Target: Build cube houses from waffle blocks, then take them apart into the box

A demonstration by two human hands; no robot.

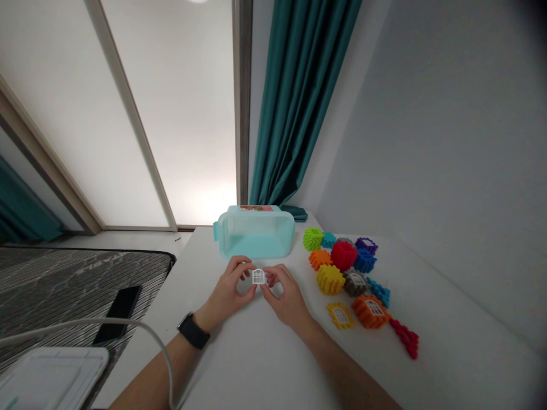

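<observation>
A small white toy window (258, 277) with an arched top and a grid of bars is held upright over the white table (256, 364). My left hand (231, 290) pinches its left edge between thumb and fingers. On the other side, my right hand (284, 293) grips the right edge the same way. Just behind the hands stands a translucent turquoise plastic bin (256, 233). Right of my right hand lie colourful toy blocks, among them a yellow block (330, 279), an orange block with a white window (371, 311) and a flat yellow piece with a white window (341, 315).
Further blocks include a red cube (344, 255), a green block (313, 238) and a red zigzag piece (405, 338). A white cable (158, 341) loops past my left forearm. Lower left are a white lid (55, 376) and a black phone (119, 313). A teal curtain (294, 114) hangs behind.
</observation>
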